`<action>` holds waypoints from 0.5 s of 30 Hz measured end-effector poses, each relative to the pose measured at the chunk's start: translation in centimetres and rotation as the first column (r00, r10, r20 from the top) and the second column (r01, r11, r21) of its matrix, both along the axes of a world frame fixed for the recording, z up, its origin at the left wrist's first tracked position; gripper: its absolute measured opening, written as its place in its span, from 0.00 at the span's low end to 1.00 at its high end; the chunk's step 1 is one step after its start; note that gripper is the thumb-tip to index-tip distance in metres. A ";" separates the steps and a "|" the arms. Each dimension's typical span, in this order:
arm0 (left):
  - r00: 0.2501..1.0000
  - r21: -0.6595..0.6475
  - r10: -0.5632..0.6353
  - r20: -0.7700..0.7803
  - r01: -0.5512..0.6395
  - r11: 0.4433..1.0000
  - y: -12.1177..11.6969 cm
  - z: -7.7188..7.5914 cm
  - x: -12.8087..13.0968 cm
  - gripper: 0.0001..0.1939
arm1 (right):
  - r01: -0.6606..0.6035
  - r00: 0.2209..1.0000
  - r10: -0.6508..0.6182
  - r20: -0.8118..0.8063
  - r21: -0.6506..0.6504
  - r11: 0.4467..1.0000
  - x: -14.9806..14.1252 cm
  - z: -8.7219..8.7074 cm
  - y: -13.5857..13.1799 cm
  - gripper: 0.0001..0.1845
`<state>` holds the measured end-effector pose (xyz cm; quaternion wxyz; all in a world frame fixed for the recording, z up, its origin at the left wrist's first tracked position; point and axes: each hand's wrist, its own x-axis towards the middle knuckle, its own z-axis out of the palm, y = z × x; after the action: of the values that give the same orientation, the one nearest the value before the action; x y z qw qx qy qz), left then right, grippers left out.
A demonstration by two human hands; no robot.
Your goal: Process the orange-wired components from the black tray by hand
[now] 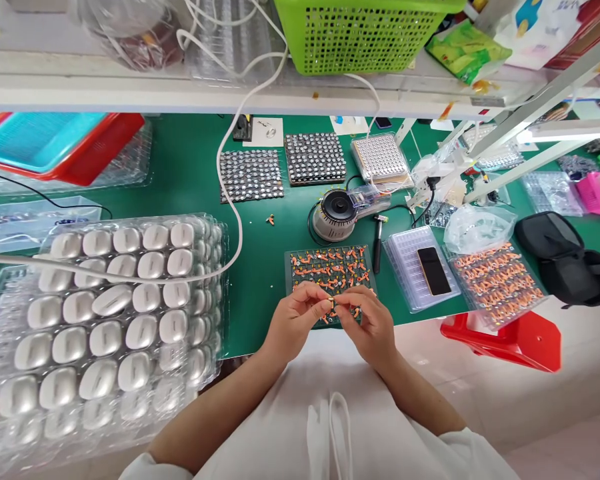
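Observation:
My left hand [300,315] and my right hand [367,321] meet in front of my body, over the near edge of a tray of small orange parts [330,263]. Thumb and forefinger of each hand are pinched together on a tiny yellowish piece [333,303]. The fingertips mostly cover it, so its kind does not show. Beyond the tray stands a round grey device with a black top [334,217]. A small hammer-like tool with a black handle [377,247] lies to the tray's right. One loose orange part [271,219] rests on the green mat.
Stacked clear trays of silvery rounded cases [105,337] fill the left side. Trays of small round parts [315,157] line the back. A phone [434,271] lies on clear trays at right, near another orange-part tray [497,280]. A white cable [233,167] hangs across the bench.

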<state>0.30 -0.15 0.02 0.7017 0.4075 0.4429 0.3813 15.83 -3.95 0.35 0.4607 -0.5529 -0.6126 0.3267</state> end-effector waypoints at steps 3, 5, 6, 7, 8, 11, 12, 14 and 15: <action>0.999 -0.018 -0.030 -0.016 0.030 0.999 -0.1 0.0 0.1 0.07 | 0.016 0.999 -0.017 -0.040 -0.032 0.999 0.0 -0.4 -0.1 0.08; 0.999 -0.071 -0.050 0.013 0.051 0.996 -0.1 -0.4 0.2 0.07 | 0.014 0.994 -0.022 -0.107 -0.070 0.997 0.0 -0.8 -0.2 0.07; 0.998 -0.103 -0.056 0.040 0.060 0.993 -0.2 -0.6 0.2 0.07 | 0.009 0.989 -0.023 -0.145 -0.095 0.995 0.1 -1.0 -0.2 0.06; 0.996 -0.131 -0.059 0.068 0.067 0.989 -0.2 -0.8 0.3 0.07 | 0.002 0.983 -0.024 -0.183 -0.120 0.993 0.1 -1.3 -0.3 0.05; 0.994 -0.153 -0.059 0.094 0.073 0.986 -0.3 -0.9 0.4 0.08 | -0.005 0.976 -0.026 -0.217 -0.144 0.990 0.2 -1.5 -0.4 0.04; 0.992 -0.188 -0.059 0.114 0.080 0.979 -0.4 -1.3 0.7 0.10 | -0.021 0.958 -0.037 -0.284 -0.198 0.980 0.3 -2.0 -0.8 0.03; 0.993 -0.190 -0.069 0.099 0.087 0.978 -0.5 -1.4 0.8 0.11 | -0.024 0.955 -0.040 -0.295 -0.211 0.977 0.4 -2.1 -0.9 0.03; 0.995 -0.179 -0.091 0.037 0.096 0.979 -0.5 -2.0 1.1 0.12 | -0.046 0.956 -0.028 -0.291 -0.243 0.969 0.7 -2.4 -1.2 0.05; 0.995 -0.161 -0.095 -0.015 0.092 0.983 -0.5 -2.5 1.3 0.13 | -0.071 0.962 -0.004 -0.274 -0.263 0.962 1.0 -2.8 -1.3 0.06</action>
<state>1.62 -0.66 -2.52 0.7443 0.3744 0.4603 0.3066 16.88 -5.24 -2.41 0.4551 -0.5498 -0.5027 0.4879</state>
